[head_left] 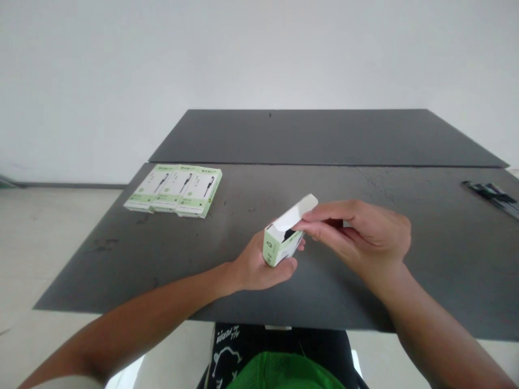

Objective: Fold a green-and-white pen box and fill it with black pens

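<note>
A small white and light-green cardboard box (279, 249) rests tilted in my left hand (259, 267), whose fingers wrap round its sides. The box's end flap stands raised, and something dark shows inside the opening. My right hand (360, 232) pinches at the flap's right edge with thumb and forefinger. Both hands are above the dark grey table (243, 300), near its front edge. What the dark content is, I cannot make out.
Several matching flat boxes (172, 189) lie overlapped in a row at the table's left. A bundle of dark, thin packets (497, 197) lies at the right edge. Behind runs a second grey tabletop (316, 138), against a white wall.
</note>
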Demonstrator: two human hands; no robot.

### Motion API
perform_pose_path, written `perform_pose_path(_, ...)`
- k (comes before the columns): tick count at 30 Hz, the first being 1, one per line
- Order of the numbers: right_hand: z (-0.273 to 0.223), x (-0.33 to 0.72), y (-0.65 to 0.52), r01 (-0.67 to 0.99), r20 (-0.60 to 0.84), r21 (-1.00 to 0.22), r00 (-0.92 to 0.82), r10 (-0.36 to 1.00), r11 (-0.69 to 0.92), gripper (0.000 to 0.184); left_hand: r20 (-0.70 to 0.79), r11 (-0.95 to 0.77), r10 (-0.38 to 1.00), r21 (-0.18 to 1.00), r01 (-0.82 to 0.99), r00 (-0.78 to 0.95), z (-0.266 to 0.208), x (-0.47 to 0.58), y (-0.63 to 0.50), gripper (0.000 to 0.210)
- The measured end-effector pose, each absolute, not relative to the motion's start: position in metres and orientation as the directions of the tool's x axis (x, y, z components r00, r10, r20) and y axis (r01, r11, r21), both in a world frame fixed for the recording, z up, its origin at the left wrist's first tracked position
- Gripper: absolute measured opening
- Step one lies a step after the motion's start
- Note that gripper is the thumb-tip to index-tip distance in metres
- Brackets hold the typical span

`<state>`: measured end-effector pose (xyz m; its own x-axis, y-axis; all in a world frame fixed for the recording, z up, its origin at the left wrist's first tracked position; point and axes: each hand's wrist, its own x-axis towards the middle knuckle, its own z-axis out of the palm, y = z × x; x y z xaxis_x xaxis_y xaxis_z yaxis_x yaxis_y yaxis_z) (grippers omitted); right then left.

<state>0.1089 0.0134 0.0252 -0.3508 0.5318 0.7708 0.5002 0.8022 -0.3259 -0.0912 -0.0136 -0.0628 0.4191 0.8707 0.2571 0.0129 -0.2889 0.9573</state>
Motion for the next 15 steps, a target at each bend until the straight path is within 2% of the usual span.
perform_pose_path(4, 0.024, 0.113, 0.017, 0.437, 0.754, -0.273, -0.456, 0.472, 0.857, 0.008, 0.241, -0.280, 0.870, 0.959, 0.029, 0.430, -0.059, -0.091, -0.015, 0.024)
perform_pose_path(8, 0.024, 0.116, 0.019, 0.389, 0.753, -0.249, -0.499, 0.430, 0.887, 0.015, 0.306, -0.376, 0.864, 0.920, 0.107, 0.399, -0.056, -0.092, -0.013, 0.017)
perform_pose_path(12, 0.021, 0.120, 0.018, 0.390, 0.792, -0.261, -0.437, 0.427, 0.883, 0.020, 0.398, -0.473, 0.830, 0.874, 0.115, 0.392, -0.058, -0.097, -0.010, 0.038)
perform_pose_path(15, 0.010, 0.128, 0.018, 0.361, 0.855, -0.294, -0.314, 0.412, 0.885, 0.023, 0.451, -0.524, 0.815, 0.842, 0.130, 0.365, -0.059, -0.101, -0.008, 0.041)
